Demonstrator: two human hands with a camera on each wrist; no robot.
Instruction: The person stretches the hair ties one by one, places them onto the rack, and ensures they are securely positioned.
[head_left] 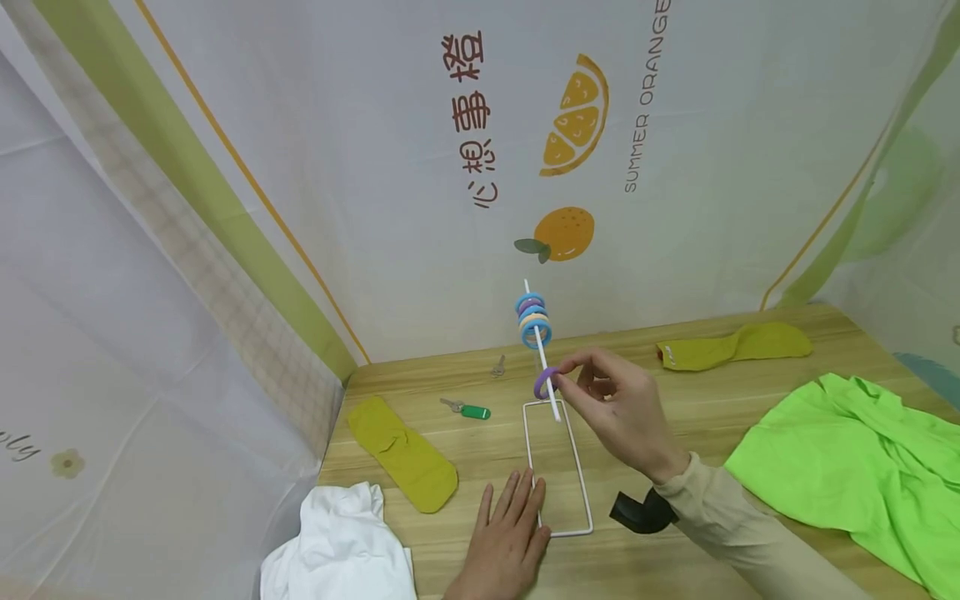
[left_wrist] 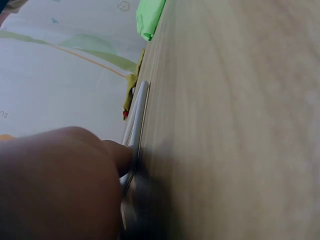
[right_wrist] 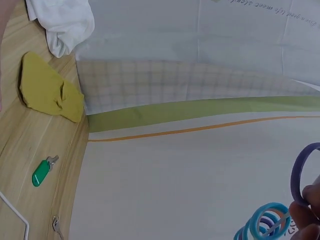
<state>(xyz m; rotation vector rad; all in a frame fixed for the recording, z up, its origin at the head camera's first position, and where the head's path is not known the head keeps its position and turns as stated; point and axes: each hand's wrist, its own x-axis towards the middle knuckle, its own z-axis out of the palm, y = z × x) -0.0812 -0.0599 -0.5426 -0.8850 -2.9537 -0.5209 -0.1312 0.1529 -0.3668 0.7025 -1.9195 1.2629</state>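
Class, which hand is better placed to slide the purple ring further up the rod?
Right hand: it already pinches the purple ring on the rod. The left hand lies flat, pressing the white frame.

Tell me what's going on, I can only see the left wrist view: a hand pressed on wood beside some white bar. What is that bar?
Observer: It is the base of a white wire stand, a rectangular loop lying flat on the wooden table; the left hand rests flat on its near left corner.
Visitor: Does anything stick up from it?
Observer: Yes, a thin white rod rises from the far end, with several coloured rings stacked near its top.
Visitor: And the other hand?
Observer: The right hand pinches a purple ring that sits around the rod, below the stack.
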